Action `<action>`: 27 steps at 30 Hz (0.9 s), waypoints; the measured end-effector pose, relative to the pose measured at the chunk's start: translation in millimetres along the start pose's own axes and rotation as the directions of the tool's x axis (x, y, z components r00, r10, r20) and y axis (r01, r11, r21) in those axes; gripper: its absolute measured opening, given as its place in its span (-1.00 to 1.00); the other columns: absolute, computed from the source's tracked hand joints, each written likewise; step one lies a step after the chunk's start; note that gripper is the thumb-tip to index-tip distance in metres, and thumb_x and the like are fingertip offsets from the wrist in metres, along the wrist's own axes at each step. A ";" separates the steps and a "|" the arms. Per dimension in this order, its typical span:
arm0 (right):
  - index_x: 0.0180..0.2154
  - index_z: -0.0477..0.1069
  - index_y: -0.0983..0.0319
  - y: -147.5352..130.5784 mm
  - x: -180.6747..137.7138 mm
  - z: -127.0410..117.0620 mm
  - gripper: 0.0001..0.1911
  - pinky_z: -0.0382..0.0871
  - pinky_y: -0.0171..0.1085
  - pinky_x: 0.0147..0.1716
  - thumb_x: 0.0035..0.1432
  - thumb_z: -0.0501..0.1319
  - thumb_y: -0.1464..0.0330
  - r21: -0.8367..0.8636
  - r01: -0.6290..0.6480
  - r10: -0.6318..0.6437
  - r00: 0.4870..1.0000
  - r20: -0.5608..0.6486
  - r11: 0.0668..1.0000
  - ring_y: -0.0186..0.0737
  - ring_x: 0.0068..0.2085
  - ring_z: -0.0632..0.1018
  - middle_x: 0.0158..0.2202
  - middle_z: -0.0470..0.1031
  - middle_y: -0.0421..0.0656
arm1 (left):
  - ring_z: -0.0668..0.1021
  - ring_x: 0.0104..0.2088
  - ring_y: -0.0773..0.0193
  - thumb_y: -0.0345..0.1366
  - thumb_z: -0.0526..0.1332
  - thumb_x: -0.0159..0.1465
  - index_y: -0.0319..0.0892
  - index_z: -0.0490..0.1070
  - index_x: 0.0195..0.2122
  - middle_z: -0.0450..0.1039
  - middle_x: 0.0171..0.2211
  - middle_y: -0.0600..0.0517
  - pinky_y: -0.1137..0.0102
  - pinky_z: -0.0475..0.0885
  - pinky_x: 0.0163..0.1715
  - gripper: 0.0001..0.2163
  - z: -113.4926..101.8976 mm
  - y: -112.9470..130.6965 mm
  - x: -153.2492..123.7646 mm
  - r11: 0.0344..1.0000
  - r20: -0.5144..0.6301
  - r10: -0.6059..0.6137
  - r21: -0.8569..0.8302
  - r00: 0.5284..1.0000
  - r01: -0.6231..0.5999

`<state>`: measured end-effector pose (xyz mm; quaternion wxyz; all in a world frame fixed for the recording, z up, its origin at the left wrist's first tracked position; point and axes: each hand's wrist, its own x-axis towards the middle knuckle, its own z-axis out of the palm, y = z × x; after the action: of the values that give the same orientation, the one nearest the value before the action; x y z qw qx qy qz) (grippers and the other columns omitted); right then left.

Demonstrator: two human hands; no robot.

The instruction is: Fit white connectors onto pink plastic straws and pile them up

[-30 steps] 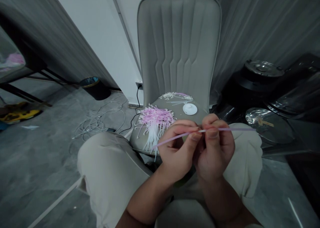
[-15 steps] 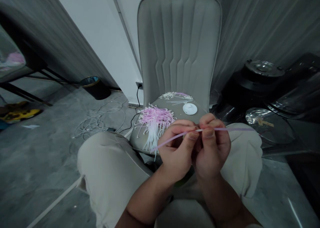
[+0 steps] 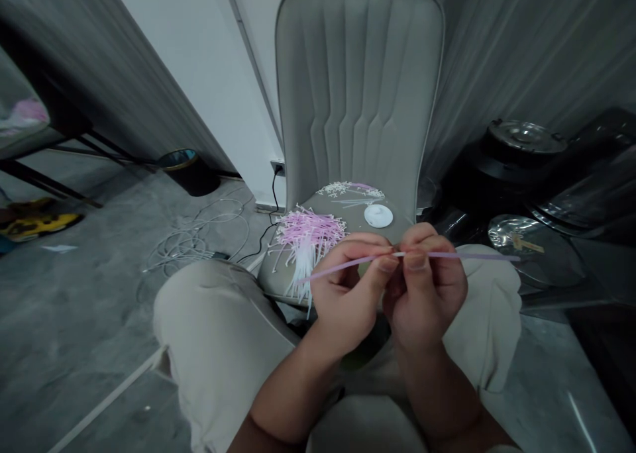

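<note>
Padded in grey, a chair [image 3: 362,75] carries on its seat [image 3: 272,281] a pile of pink-and-white sticks [image 3: 311,229], with pale knobs on many ends, apparently the part already done. Behind it lie small white pieces [image 3: 336,189] and a few loose sticks [image 3: 354,202] near a white dish [image 3: 378,216], seemingly yet unused. Left hand [image 3: 350,297] and right hand [image 3: 428,294] nearly meet before the seat, each pinching a thin purple strip [image 3: 447,255] between thumb and fingers. Its pale middle shows between the thumbs; whether that is a join cannot be told, but this piece looks unfinished.
</note>
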<state>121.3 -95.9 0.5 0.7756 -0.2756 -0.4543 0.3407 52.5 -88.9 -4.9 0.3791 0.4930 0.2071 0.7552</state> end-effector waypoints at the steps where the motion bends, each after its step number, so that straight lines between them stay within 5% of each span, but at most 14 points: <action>1: -0.40 0.38 0.18 -1.0 1.1 -0.6 -0.89 0.16 -0.45 -0.66 0.20 0.23 0.37 -0.019 0.005 -0.005 1.000 0.012 1.000 -0.52 -0.55 0.28 -0.39 0.29 -0.28 | 0.57 -0.29 0.45 -0.48 0.31 0.19 -0.13 0.52 -0.30 0.53 -0.33 0.08 0.54 0.54 -0.28 -0.88 -1.5 0.2 1.0 1.000 0.005 0.000 0.013 1.000 0.000; 10: -0.40 0.41 0.21 -1.2 12.1 -6.3 -0.91 0.20 -0.47 -0.73 0.19 0.23 0.44 -0.051 0.084 -0.077 0.989 0.124 0.995 -0.58 -0.63 0.33 -0.40 0.31 -0.30 | 0.57 -0.31 0.43 -0.54 0.32 0.15 -0.16 0.53 -0.31 0.53 -0.34 0.06 0.53 0.52 -0.30 -0.85 -12.5 8.5 10.6 0.988 0.102 0.014 0.153 0.995 -0.030; 27: -0.44 0.42 0.20 -8.7 13.6 -8.1 -0.87 0.20 -0.48 -0.72 0.16 0.28 0.38 0.039 -0.010 0.003 0.985 0.171 0.999 -0.54 -0.60 0.32 -0.45 0.33 -0.30 | 0.57 -0.31 0.38 -0.45 0.32 0.18 -0.13 0.51 -0.26 0.54 -0.33 0.04 0.44 0.52 -0.29 -0.88 -6.3 10.3 5.3 0.935 0.114 0.194 0.279 0.974 -0.219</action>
<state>135.7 -91.6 10.5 0.7379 -0.2315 -0.5116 0.3745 41.8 -90.8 2.5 0.2299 0.5938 0.2462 0.7308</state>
